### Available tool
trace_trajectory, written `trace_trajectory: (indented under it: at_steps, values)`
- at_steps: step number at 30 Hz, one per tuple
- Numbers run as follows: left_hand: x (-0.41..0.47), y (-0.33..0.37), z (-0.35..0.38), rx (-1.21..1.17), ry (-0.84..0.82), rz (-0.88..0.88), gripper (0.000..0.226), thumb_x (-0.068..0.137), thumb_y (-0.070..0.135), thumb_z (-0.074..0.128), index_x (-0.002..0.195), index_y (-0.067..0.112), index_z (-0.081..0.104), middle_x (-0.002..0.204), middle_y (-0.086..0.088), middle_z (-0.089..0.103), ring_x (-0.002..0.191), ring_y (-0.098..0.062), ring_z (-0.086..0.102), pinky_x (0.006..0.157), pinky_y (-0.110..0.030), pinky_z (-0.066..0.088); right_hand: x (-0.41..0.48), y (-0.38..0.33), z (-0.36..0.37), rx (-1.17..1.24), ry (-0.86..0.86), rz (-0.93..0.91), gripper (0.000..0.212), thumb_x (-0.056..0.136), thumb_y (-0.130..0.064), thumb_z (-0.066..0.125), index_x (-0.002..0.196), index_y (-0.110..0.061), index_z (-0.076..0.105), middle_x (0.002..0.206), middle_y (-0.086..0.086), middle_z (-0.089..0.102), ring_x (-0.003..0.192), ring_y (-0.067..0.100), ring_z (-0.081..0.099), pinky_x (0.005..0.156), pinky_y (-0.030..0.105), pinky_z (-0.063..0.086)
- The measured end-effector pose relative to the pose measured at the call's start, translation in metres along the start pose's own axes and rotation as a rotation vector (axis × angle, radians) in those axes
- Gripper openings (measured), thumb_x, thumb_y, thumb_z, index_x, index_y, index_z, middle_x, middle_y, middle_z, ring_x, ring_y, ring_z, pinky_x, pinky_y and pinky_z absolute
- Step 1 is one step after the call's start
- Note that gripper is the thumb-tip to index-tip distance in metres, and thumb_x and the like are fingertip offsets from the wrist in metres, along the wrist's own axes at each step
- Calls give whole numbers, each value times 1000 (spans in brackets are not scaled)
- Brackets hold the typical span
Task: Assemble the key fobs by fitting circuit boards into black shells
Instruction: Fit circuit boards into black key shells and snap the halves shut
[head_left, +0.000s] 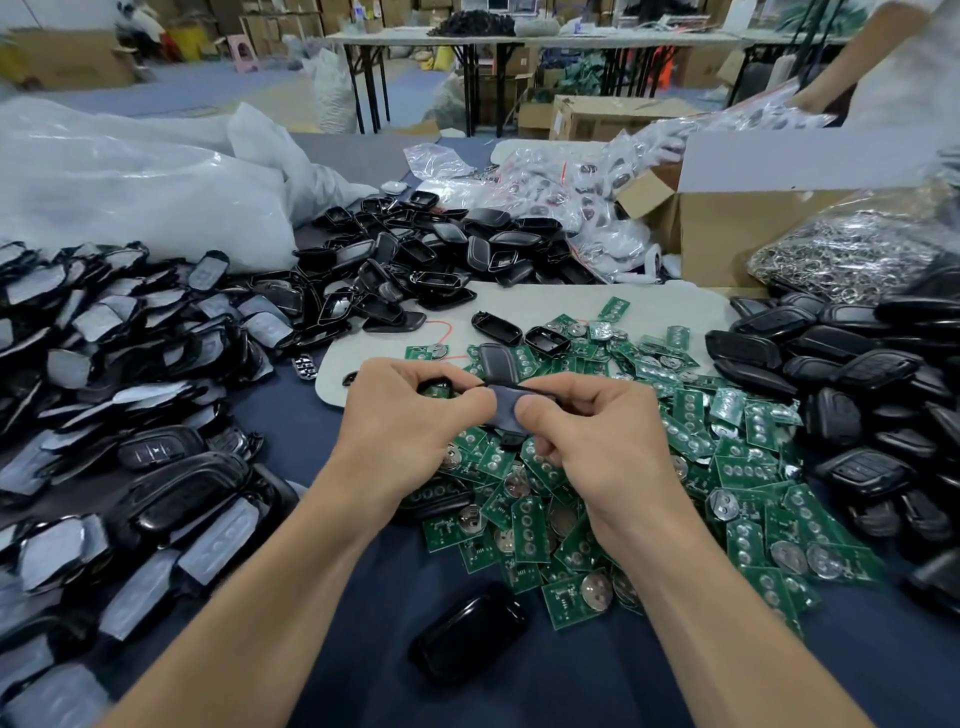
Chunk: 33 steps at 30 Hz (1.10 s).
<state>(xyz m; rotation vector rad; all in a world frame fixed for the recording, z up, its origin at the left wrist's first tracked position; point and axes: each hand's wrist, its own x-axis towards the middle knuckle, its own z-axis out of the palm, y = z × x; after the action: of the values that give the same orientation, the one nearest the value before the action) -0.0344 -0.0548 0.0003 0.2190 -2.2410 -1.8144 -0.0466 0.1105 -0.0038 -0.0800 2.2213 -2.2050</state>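
I have the black shell (506, 410) pinched between both hands over the middle of the bench (363, 597), hanging just above the near side of the circuit boards (748, 467). My left hand (410, 415) grips its left end with curled fingers, and my right hand (597, 436) pinches the right end, thumb on the face. Its long axis seems to run across, hand to hand, so neither hand is nearer. Whether a board sits inside is hidden. Empty shells (415, 260) heap toward the far edge, closed fobs (857, 374) along the right edge, and film-covered pieces (104, 338) along the left
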Motion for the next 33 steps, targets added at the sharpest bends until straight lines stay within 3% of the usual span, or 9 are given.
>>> trace_trajectory:
  at_steps: [6, 10, 15, 17, 18, 21, 25, 29, 33]
  values:
    - [-1, -4, 3, 105, 83, 110, 10, 64, 33, 81, 73, 36, 79, 39, 10, 46, 36, -11, 28, 41, -18, 24, -2, 0, 0, -39, 25, -35, 20, 83, -5, 81, 77, -25, 80, 58, -4, 68, 50, 12, 56, 52, 22, 46]
    - [-1, -3, -1, 110, -4, 99, 17, 72, 30, 90, 83, 40, 81, 46, 10, 59, 37, -8, 30, 38, -15, 26, -3, -3, -1, -180, 149, -196, 33, 81, -7, 82, 81, -40, 81, 69, -10, 76, 58, 18, 69, 55, 30, 57]
    - [-2, 2, -6, -21, -258, -138, 12, 74, 24, 91, 85, 26, 84, 52, 6, 51, 50, -11, 36, 49, -15, 33, -5, -5, -4, -231, 281, -432, 46, 78, 3, 82, 80, -43, 80, 97, -22, 77, 94, 5, 75, 87, 31, 62]
    - [-3, 7, -7, -189, -421, -202, 9, 79, 21, 88, 74, 18, 81, 51, 8, 48, 47, -9, 35, 48, -17, 29, -6, -5, -5, -216, 260, -456, 48, 78, 4, 83, 84, -43, 80, 101, -21, 77, 100, 5, 74, 91, 34, 61]
    - [-2, 8, -7, -250, -456, -216, 23, 82, 23, 83, 62, 18, 74, 50, 7, 44, 46, -9, 32, 48, -19, 26, -7, -4, -5, -216, 238, -465, 49, 78, 4, 83, 85, -44, 80, 103, -21, 77, 102, 5, 74, 93, 35, 60]
    - [-1, 9, -7, -316, -406, -245, 44, 89, 26, 73, 49, 24, 56, 49, 4, 39, 44, -10, 29, 49, -23, 24, -8, -4, -3, -214, 178, -481, 54, 79, 10, 79, 89, -43, 80, 108, -23, 76, 107, 3, 72, 96, 36, 59]
    - [1, 3, -6, -322, -300, -168, 46, 95, 8, 65, 52, 21, 67, 49, 5, 38, 46, -10, 26, 47, -22, 22, -9, -7, 2, -140, 106, -441, 41, 74, 1, 76, 88, -37, 82, 108, -23, 77, 104, -2, 72, 84, 23, 61]
    - [3, 2, -6, -324, -240, -114, 4, 79, 15, 79, 79, 11, 80, 52, 4, 41, 47, -9, 29, 45, -18, 27, -3, -4, -1, -33, 96, -347, 36, 74, 8, 81, 75, -28, 81, 93, -16, 80, 85, 7, 77, 73, 26, 63]
    - [3, 0, -4, -310, -218, -109, 9, 87, 7, 77, 85, 13, 82, 51, 5, 43, 47, -9, 31, 45, -16, 29, -1, -4, -1, -23, 94, -314, 42, 72, 11, 82, 70, -31, 79, 86, -14, 79, 79, 8, 76, 71, 26, 63]
